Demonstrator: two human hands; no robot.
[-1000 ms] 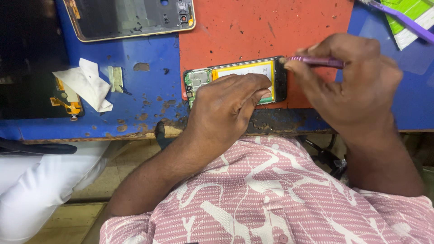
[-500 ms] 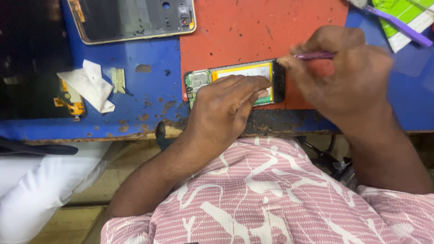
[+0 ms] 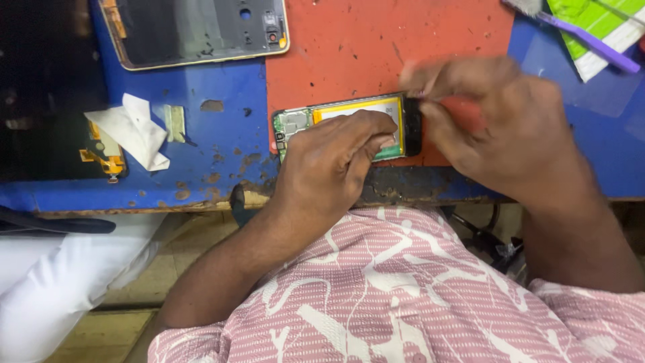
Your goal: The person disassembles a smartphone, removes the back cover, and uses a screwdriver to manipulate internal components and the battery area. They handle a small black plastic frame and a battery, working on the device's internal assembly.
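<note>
Opened phone (image 3: 349,124) lies flat near the front edge of the worktop (image 3: 222,134), on the red mat (image 3: 376,47), back cover off; yellow-framed battery (image 3: 366,107) and green circuit board (image 3: 290,124) exposed. Left hand (image 3: 336,158) rests palm-down on the phone, fingers curled, pressing it against the mat, covering the lower part of the battery. Right hand (image 3: 484,128) sits at the phone's right end, blurred; fingers pinched together at the dark end piece, whether around a tool cannot be told.

Detached back cover (image 3: 195,30) lies at the top left, partly on the blue mat. White paper scrap (image 3: 131,131) beside an orange flex part (image 3: 104,158) at left. Purple-handled tool (image 3: 591,44) at top right, lying across a green-and-white card (image 3: 598,23). White-clad leg (image 3: 54,282) of another person at lower left.
</note>
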